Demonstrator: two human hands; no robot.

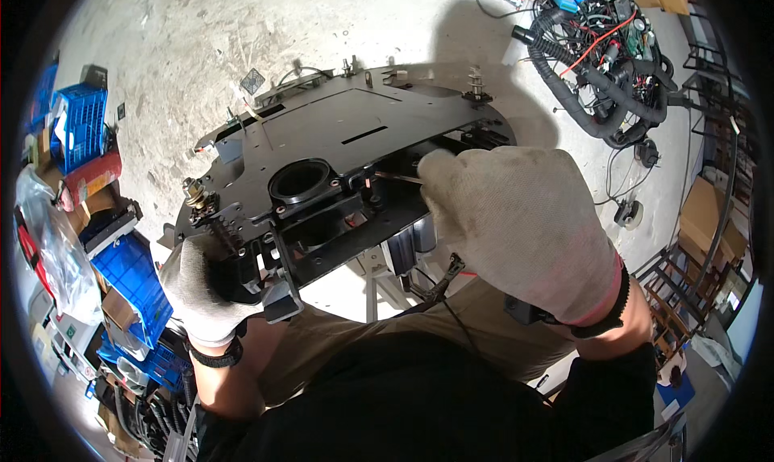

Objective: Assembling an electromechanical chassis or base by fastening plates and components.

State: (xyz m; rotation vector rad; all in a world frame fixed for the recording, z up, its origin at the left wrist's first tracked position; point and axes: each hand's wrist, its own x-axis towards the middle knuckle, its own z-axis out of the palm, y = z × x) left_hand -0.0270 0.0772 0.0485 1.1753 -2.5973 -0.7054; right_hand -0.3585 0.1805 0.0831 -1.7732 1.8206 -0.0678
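Observation:
A black metal chassis (322, 131) with rounded edges and slots stands raised before me. My left hand (201, 289), in a grey work glove, is closed on its near left corner, below a coil spring (226, 235). My gloved right hand (516, 220) is closed over the near right side. From its fingers a thin metal-shafted tool (397, 176) points left toward a small bracket (369, 184); its handle is hidden in the glove. Between the hands lie a round black ring (300, 180) and an open bay (330, 232). Another spring post (476, 87) stands at the far right.
A heap of tangled wires and black corrugated hoses (597, 67) lies on the concrete floor at the far right. Blue crates (81, 123) and plastic bags line the left side. Metal racks (709, 115) and a cardboard box (709, 216) stand at the right.

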